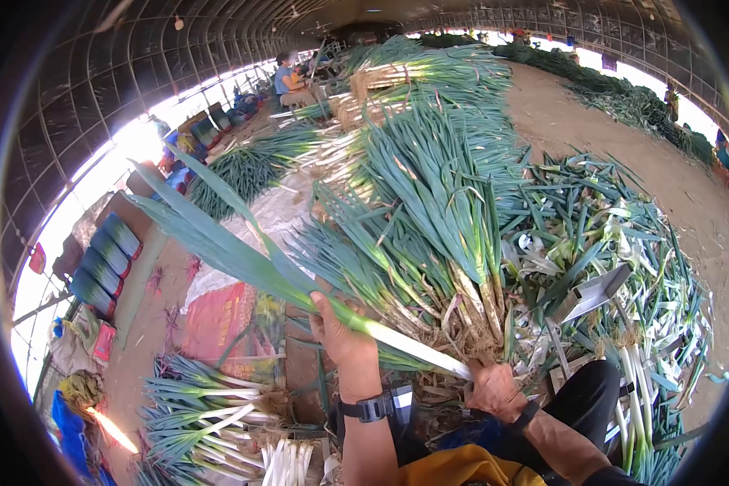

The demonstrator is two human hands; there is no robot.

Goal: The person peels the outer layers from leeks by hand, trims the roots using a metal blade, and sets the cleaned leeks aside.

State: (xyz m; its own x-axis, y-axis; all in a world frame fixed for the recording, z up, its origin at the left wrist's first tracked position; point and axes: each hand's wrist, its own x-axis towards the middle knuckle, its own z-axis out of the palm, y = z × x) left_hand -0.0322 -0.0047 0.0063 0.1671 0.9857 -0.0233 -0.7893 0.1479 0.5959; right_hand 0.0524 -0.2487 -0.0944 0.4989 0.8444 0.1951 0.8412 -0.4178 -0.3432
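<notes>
A long green onion [413, 348] stretches diagonally across the middle of the head view, leaves up to the left, white stalk down to the right. My left hand [340, 330] is wrapped round it where green turns to white. At the root end, my right hand [494, 391] is closed on the onion's white tip; the fingers partly hide the roots. Just beyond my hands lies a heap of untrimmed green onions [437, 211] with brown roots toward me. Clean white-stalked onions [211, 413] lie on the ground at my left.
A bent metal plate [595, 293] rises over a pile of stripped leaves [648, 267] on the right. Bundled onions [107, 263] stand along the left side, near a red printed sack [219, 324]. Farther back, another person [293, 81] sits beside the heap.
</notes>
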